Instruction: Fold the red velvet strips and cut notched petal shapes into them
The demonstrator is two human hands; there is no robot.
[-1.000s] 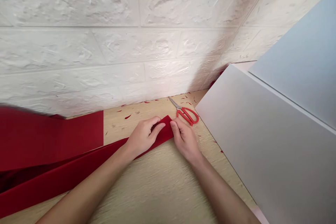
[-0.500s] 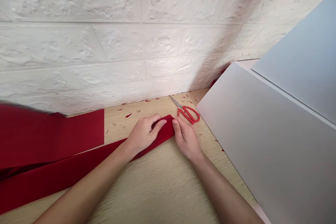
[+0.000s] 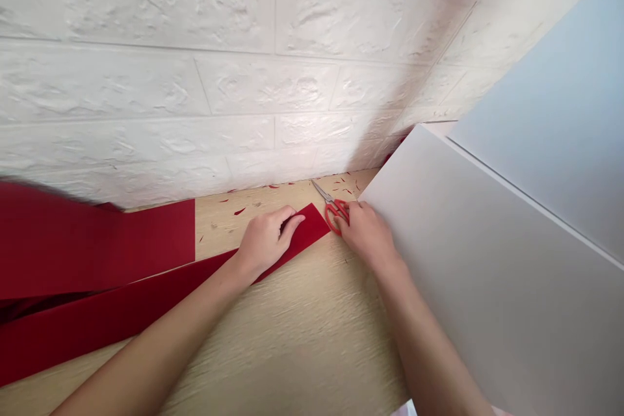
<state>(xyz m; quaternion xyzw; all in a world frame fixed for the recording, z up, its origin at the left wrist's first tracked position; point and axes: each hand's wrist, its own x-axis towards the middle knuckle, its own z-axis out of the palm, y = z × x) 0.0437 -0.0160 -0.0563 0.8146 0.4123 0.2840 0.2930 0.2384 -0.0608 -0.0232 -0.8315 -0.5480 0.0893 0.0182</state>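
My left hand (image 3: 266,244) presses on a folded, pointed end of a red felt strip (image 3: 312,227), its fingers lying across the cloth. The strip runs down to the left, beside a wider red felt piece (image 3: 97,247) that hangs past the table's edge. My right hand (image 3: 366,232) lies apart from the strip, over the red-handled scissors (image 3: 334,211). Its fingers touch the handles and hide part of them. The steel blades point toward the wall.
A light wood-grain table (image 3: 292,344) carries scattered red snippets (image 3: 238,211) near the white brick-textured wall (image 3: 195,91). A large grey board (image 3: 487,273) stands along the right, with a pale blue panel (image 3: 550,104) behind it.
My right hand has left the strip's end and moved right onto the scissors handles. My left hand stays on the strip, and the view has shifted slightly.
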